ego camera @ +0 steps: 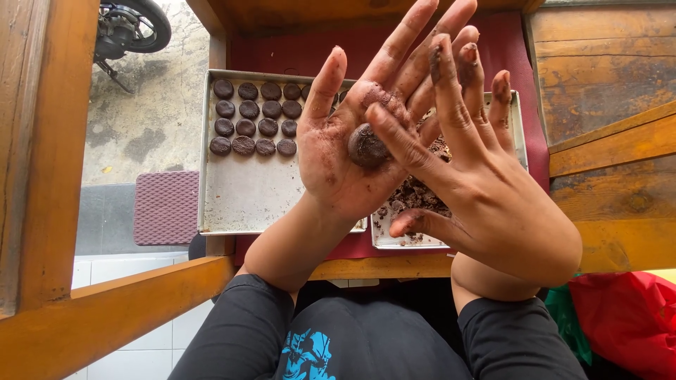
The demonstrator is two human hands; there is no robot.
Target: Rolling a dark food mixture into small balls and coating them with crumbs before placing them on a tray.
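A dark brown dough ball [366, 146] lies on the palm of my left hand [338, 155], whose fingers are spread upward. My right hand [486, 190] is laid across it, palm pressed against the ball, fingers straight and smeared with dough. Both hands hover above two metal trays. The left tray [246, 197] carries several round flattened dark dough pieces [255, 118] in rows at its far end. The right tray [394, 239] holds loose dark crumbly dough [415, 193], mostly hidden behind my hands.
The trays rest on a dark red cloth [296, 49] over a wooden table [605, 70]. Wooden rails frame the left side [49, 141]. Below left are a maroon mat [165, 207] and a motorbike wheel [130, 28]. A red bag [627, 317] lies at right.
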